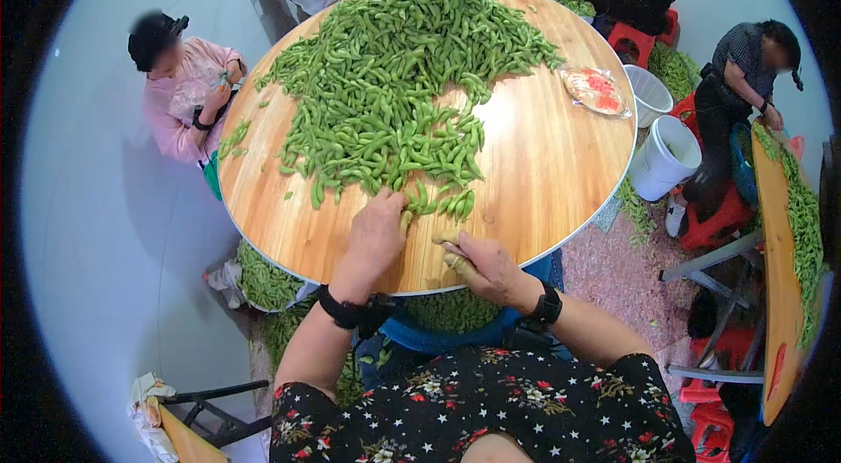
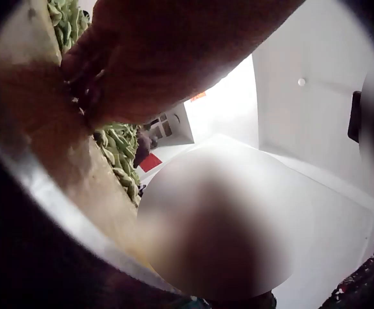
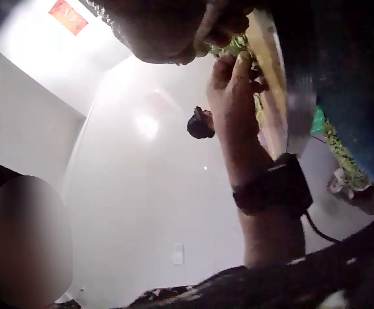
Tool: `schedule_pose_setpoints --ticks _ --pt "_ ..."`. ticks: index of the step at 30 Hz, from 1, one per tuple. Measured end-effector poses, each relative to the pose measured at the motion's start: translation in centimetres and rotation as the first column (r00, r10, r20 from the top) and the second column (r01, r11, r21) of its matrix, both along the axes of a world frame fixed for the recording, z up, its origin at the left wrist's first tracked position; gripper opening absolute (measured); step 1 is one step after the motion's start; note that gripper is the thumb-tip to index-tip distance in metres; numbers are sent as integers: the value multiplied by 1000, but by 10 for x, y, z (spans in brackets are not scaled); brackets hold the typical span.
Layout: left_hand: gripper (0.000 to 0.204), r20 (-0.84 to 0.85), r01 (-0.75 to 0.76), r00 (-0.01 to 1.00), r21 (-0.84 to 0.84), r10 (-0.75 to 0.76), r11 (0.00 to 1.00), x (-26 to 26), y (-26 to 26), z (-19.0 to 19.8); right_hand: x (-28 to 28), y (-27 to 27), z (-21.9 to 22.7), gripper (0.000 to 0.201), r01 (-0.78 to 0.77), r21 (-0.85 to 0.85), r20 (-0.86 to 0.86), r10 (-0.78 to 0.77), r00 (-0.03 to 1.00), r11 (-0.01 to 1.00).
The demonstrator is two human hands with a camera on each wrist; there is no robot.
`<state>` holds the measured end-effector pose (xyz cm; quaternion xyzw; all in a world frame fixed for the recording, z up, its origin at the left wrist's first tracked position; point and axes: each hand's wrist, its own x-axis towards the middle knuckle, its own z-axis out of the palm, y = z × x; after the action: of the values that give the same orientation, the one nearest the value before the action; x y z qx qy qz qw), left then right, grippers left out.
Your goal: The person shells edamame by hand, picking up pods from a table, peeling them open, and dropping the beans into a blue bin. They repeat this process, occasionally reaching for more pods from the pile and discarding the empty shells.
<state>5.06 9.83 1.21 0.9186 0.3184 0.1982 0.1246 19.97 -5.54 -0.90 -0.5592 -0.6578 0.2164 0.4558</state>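
Note:
Green pods [image 1: 420,51] lie heaped on the round wooden table [image 1: 543,191]. At the heap's near edge, the left hand [image 1: 378,231] has bent fingers down among a few pods; whether it pinches one is hidden. To its right, the right hand [image 1: 486,268] is over the table's near edge, thumb on top and fingers curled, with brownish coverings on some fingers; what it may hold cannot be made out. In the right wrist view the left hand [image 3: 233,96] touches pods [image 3: 237,45]. The left wrist view shows the left hand [image 2: 110,71] dark beside pods [image 2: 119,154].
A clear packet [image 1: 596,92] lies on the table's right side, with white buckets [image 1: 666,161] beyond the rim. A blue tub [image 1: 420,336] of pods stands under the near edge. People sit around the room; a second table [image 1: 780,288] with pods is at right.

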Motion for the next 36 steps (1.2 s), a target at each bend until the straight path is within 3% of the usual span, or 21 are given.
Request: schedule_pose_setpoints --ticks 1,5,6,8,11,13,22,24,28,30,31,32,34,35,36 --pt "21 31 25 999 8 -25 1000 -1 -2 1 1 0 3 27 -11 53 -132 18 991 999" --pt "24 115 60 992 -70 -52 996 -13 -23 6 7 -8 33 29 25 -86 -241 -45 970 996" --pt "25 197 139 973 -91 -119 986 -15 -36 16 7 -8 36 29 22 -107 -254 -49 966 994" --pt "27 274 217 946 -127 -176 968 -19 -55 25 8 -10 37 26 -27 -192 -118 4 993 981" --pt "23 271 258 939 -150 -212 954 -23 -64 29 6 -9 35 19 -68 -121 -47 62 997 990" --pt "20 217 257 950 -140 -224 956 -24 -65 30 6 -9 33 17 -81 -76 -7 81 997 994" --pt "10 16 262 965 -150 -263 953 -29 -65 34 8 -15 42 19 -151 -213 92 173 981 965" --pt "10 52 287 958 -175 -283 942 -29 -66 35 7 -18 50 21 -111 -340 234 198 952 934" --pt "9 164 385 921 -235 -354 892 -29 -70 44 6 -25 55 18 -70 -270 342 163 925 960" --pt "10 185 425 903 -259 -388 867 -32 -71 49 15 -19 53 13 -274 -187 -15 276 961 943" --pt "11 213 456 887 -276 -409 846 -33 -71 50 22 -18 61 9 -368 -326 -195 318 928 871" --pt "11 211 464 884 -277 -418 842 -32 -71 50 25 -17 65 9 -360 -325 -198 309 930 875" --pt "14 282 531 839 -241 -465 812 -31 -70 48 28 -16 68 11 -567 -609 -628 100 772 555" --pt "14 282 532 839 -243 -466 811 -31 -70 45 29 -16 47 13 -677 -480 -793 54 607 558" --pt "13 295 542 828 -207 -476 814 -31 -69 40 30 -15 45 13 -677 -480 -794 53 606 558"
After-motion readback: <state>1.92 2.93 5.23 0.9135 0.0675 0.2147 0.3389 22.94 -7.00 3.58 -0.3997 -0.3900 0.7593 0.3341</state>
